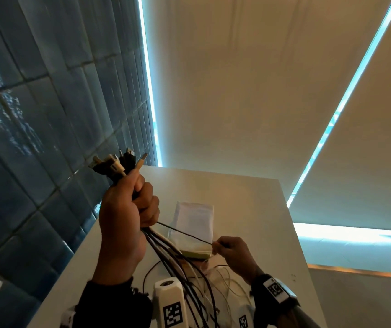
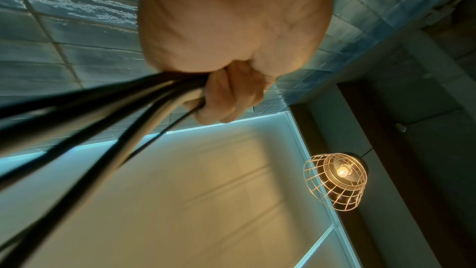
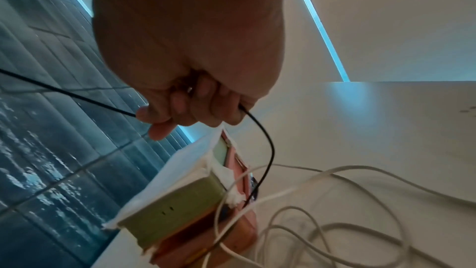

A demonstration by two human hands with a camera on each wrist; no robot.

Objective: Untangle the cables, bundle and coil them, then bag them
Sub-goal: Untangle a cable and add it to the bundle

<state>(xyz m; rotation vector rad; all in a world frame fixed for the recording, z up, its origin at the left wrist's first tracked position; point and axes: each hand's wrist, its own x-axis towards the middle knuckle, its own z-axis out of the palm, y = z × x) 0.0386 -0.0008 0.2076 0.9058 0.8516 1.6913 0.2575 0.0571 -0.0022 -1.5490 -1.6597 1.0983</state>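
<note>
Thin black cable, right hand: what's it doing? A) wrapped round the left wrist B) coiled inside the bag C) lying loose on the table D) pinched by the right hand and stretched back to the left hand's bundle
D: the right hand pinches the thin black cable, which runs taut across to the cable bundle held upright in the left hand.

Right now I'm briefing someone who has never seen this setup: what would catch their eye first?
The left hand, raised at centre, grips a bundle of cables with plugs fanning out above it. The right hand pinches one thin black cable stretched taut from that bundle. Below, loose white cables sprawl on the white table.
</note>
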